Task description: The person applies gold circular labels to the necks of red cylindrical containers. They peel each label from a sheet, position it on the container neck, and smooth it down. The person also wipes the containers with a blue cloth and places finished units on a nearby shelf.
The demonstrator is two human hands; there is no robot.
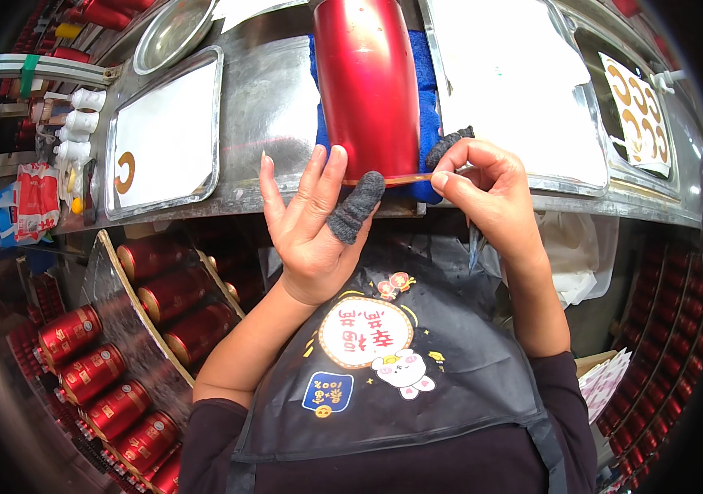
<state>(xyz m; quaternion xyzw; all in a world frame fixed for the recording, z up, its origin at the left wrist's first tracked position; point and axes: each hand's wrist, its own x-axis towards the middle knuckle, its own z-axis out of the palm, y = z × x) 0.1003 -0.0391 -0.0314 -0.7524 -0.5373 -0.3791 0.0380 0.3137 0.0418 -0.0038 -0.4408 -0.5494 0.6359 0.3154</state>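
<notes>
A shiny red metal cylinder [370,82] lies on a blue cloth [427,107], its near end toward me. Along that near rim runs a thin orange-brown strip [407,179]. My left hand [310,214] has its fingers spread, and its thumb, in a dark grey knitted finger cover, presses at the strip's left part. Pinched between the thumb and forefinger of my right hand [487,185] is the strip's right end. Another dark knitted cover is on a finger of that hand. Below its palm sticks out a thin pointed tool [474,247], whose kind I cannot make out.
A metal tray [214,140] at left bears a white sheet with one gold C-shaped piece. White sheeting [516,90] covers the right side. Beyond it lies a card of gold C-shaped stickers [636,115]. Red canisters [182,292] stand racked below the bench.
</notes>
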